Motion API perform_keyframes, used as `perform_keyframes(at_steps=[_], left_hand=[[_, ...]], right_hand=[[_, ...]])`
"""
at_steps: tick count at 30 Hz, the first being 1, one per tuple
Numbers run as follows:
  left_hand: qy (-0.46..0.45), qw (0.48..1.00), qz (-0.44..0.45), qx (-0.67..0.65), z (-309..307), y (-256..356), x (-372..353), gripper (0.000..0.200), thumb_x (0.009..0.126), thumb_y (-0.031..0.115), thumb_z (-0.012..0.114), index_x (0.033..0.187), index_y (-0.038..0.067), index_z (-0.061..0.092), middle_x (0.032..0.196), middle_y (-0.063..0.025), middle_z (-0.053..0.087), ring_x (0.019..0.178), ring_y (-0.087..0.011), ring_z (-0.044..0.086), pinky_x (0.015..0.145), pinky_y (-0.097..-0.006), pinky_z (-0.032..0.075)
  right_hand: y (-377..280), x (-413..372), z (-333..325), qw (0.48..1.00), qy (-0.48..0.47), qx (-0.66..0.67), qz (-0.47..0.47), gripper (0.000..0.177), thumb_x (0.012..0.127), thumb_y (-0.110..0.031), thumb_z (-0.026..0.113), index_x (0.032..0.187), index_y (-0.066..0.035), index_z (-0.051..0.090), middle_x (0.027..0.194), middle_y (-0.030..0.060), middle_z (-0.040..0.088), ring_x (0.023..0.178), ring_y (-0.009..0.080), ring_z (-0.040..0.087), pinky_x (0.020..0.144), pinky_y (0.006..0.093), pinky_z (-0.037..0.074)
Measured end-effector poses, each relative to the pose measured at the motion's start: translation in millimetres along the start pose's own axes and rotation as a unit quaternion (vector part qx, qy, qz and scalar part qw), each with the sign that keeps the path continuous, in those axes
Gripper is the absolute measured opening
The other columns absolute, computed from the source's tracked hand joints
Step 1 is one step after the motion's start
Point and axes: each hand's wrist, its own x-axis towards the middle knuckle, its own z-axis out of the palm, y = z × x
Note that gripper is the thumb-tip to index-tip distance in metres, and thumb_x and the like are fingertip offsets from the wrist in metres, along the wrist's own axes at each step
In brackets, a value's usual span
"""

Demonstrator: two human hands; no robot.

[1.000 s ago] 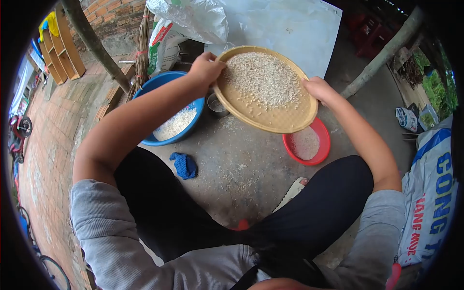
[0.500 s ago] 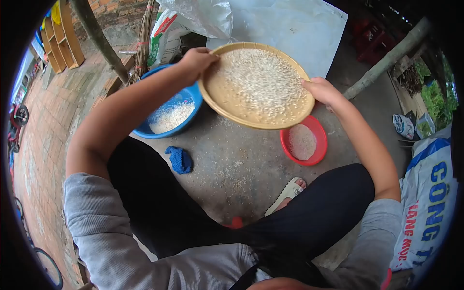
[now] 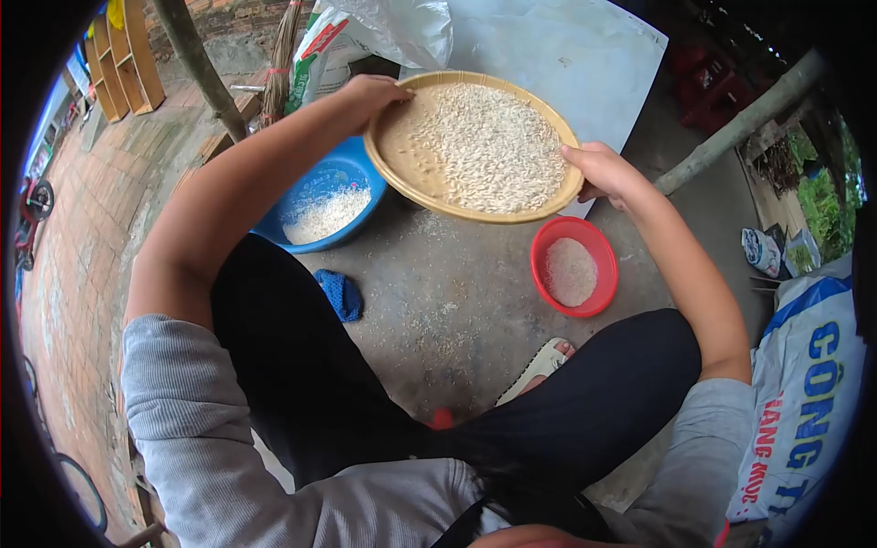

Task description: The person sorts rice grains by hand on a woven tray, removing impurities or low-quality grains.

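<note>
Between my hands I hold up a round, shallow winnowing basket [image 3: 402, 151] by its rim. Pale rice-like grains [image 3: 498, 146] lie across its middle and right side, leaving the left part mostly bare. My left hand [image 3: 376, 93] grips the rim at the upper left, and my right hand [image 3: 603, 172] grips it at the right, thumb on top. The fingers under the rim are mostly hidden. Below the basket on the left is a blue basin [image 3: 365, 205] with whitish grain [image 3: 329, 213] inside. A red bowl [image 3: 610, 251] holding finer beige grain stands lower right.
A blue cloth [image 3: 340, 295] and scattered grains lie on the concrete floor [image 3: 438, 283]. A pale sheet [image 3: 566, 55] and plastic sacks [image 3: 393, 32] are behind the basket. Wooden poles [image 3: 731, 119] rise at both sides. A large printed sack [image 3: 804, 384] stands on the right.
The basket has shifted slightly up and left in view. Its grains were blurred by motion and spread wider; now they look sharp and sit more to the right. Both hands keep their hold.
</note>
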Motion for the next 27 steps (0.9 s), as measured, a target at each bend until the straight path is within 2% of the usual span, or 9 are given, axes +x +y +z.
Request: perform_keyframes(at_steps=[4, 6, 8, 9, 12, 16, 18, 22, 27], left_hand=[[0.075, 0.993, -0.009, 0.086, 63.1, -7.6, -49.3, 0.028, 0.082, 0.015, 0.062, 0.108, 0.004, 0.062, 0.085, -0.0090, 0.063, 0.063, -0.0174, 0.061, 0.054, -0.0318, 0.051], [0.079, 0.995, 0.024, 0.062, 69.5, -39.2, -7.1, 0.029, 0.083, 0.015, 0.061, 0.110, 0.005, 0.061, 0.084, -0.0089, 0.063, 0.062, -0.0171, 0.061, 0.054, -0.0318, 0.051], [0.043, 0.990, 0.028, 0.130, 47.6, -12.5, -26.6, 0.030, 0.084, 0.014, 0.059, 0.113, 0.004, 0.058, 0.085, -0.0106, 0.063, 0.062, -0.0195, 0.062, 0.057, -0.0324, 0.053], [0.025, 1.000, 0.011, 0.016, 32.5, -11.4, -12.4, 0.030, 0.085, 0.014, 0.058, 0.113, 0.003, 0.057, 0.085, -0.0127, 0.063, 0.061, -0.0223, 0.063, 0.059, -0.0339, 0.055], [-0.007, 1.000, -0.007, -0.016, 9.3, -3.9, -2.3, 0.025, 0.086, 0.013, 0.058, 0.108, 0.002, 0.059, 0.086, -0.0126, 0.063, 0.066, -0.0220, 0.063, 0.060, -0.0347, 0.055], [0.094, 0.993, 0.039, 0.061, 66.2, -5.9, -29.5, 0.028, 0.081, 0.014, 0.064, 0.108, 0.008, 0.063, 0.088, -0.0063, 0.064, 0.070, -0.0158, 0.061, 0.059, -0.0307, 0.052], [0.101, 0.990, 0.063, 0.069, 65.5, -6.4, -23.9, 0.027, 0.081, 0.013, 0.064, 0.108, 0.007, 0.063, 0.089, -0.0094, 0.064, 0.070, -0.0182, 0.063, 0.060, -0.0331, 0.054], [-0.003, 0.999, -0.002, -0.039, -1.2, -1.3, 11.0, 0.023, 0.086, 0.016, 0.058, 0.105, 0.004, 0.060, 0.083, -0.0136, 0.064, 0.065, -0.0238, 0.065, 0.058, -0.0402, 0.056], [0.109, 0.993, -0.010, 0.031, 43.7, -27.5, -7.1, 0.030, 0.083, 0.019, 0.062, 0.110, 0.007, 0.060, 0.086, -0.0067, 0.063, 0.067, -0.0185, 0.061, 0.055, -0.0333, 0.052]], right_hand=[[50.4, 44.5, -25.3, 0.995, 0.064, 0.069, 0.020, 0.033, 0.094, -0.026, 0.043, 0.099, 0.003, 0.058, 0.087, 0.0110, 0.065, 0.077, 0.0192, 0.063, 0.068, 0.0336, 0.050], [52.4, 47.0, -23.4, 0.992, 0.084, 0.089, 0.039, 0.031, 0.094, -0.022, 0.042, 0.100, 0.005, 0.057, 0.089, 0.0118, 0.065, 0.079, 0.0194, 0.063, 0.068, 0.0334, 0.050], [42.0, 40.6, -19.5, 0.994, 0.063, 0.089, 0.009, 0.031, 0.093, -0.024, 0.043, 0.102, 0.003, 0.056, 0.090, 0.0112, 0.064, 0.078, 0.0185, 0.063, 0.068, 0.0333, 0.050], [27.2, 29.6, -14.6, 0.995, 0.061, 0.082, 0.012, 0.031, 0.093, -0.024, 0.043, 0.102, 0.003, 0.056, 0.090, 0.0112, 0.064, 0.078, 0.0185, 0.063, 0.068, 0.0333, 0.050], [-1.6, 9.5, -8.7, 0.999, -0.023, 0.027, 0.007, 0.033, 0.093, -0.025, 0.044, 0.103, 0.004, 0.056, 0.094, 0.0136, 0.063, 0.080, 0.0200, 0.064, 0.068, 0.0348, 0.051], [43.8, 58.0, -27.8, 0.995, 0.035, 0.091, 0.022, 0.029, 0.093, -0.026, 0.046, 0.102, 0.000, 0.055, 0.091, 0.0095, 0.063, 0.080, 0.0187, 0.064, 0.068, 0.0339, 0.052], [50.4, 68.5, -24.6, 0.984, 0.077, 0.158, 0.031, 0.029, 0.093, -0.026, 0.046, 0.104, 0.001, 0.054, 0.093, 0.0104, 0.063, 0.082, 0.0192, 0.065, 0.068, 0.0326, 0.053], [8.7, 37.8, 2.4, 0.997, -0.015, 0.059, -0.043, 0.034, 0.089, -0.032, 0.054, 0.104, -0.001, 0.053, 0.094, 0.0088, 0.063, 0.080, 0.0159, 0.064, 0.068, 0.0306, 0.053], [30.6, 64.4, -15.5, 0.983, 0.013, 0.183, -0.009, 0.034, 0.083, -0.028, 0.064, 0.101, 0.001, 0.059, 0.093, 0.0124, 0.065, 0.075, 0.0193, 0.065, 0.065, 0.0286, 0.053]])
